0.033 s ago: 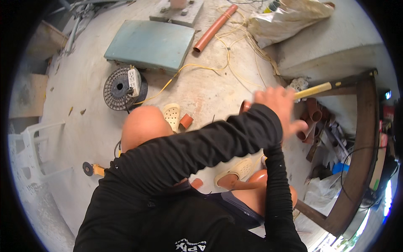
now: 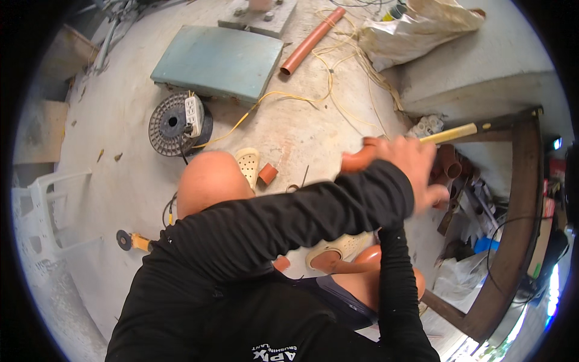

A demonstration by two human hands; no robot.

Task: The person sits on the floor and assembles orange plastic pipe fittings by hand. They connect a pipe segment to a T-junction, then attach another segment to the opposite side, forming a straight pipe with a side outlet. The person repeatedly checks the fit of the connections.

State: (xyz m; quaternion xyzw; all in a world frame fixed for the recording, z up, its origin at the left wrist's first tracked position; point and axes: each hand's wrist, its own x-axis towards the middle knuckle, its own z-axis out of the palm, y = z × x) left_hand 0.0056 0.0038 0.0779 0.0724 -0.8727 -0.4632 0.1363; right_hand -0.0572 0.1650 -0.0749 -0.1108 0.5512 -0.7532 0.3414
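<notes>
My left arm [image 2: 289, 217], in a black sleeve, stretches across to the right. Its hand [image 2: 415, 172] is slightly blurred and open, with the thumb held away from the fingers. Close beside the hand, over the far edge of the sleeve, a curved reddish-brown plastic pipe fitting [image 2: 357, 160] shows; what holds it is hidden. My right forearm [image 2: 398, 277] rises from the lower right and passes behind the left forearm, which hides the right hand. On the floor near my sandal [image 2: 247, 166] is a short reddish pipe piece [image 2: 268, 174].
A cable reel [image 2: 172, 122] with a white socket strip stands left of a blue-green panel [image 2: 217, 63]. An angle grinder [image 2: 134, 241] lies at the left by a white plastic chair [image 2: 45, 211]. A long pipe [image 2: 312, 41] lies ahead. A wooden frame [image 2: 522, 199] with pipes [image 2: 447, 163] stands right.
My left hand has shifted a little to the right and nearer to me. More of the curved pipe fitting now shows beyond the sleeve.
</notes>
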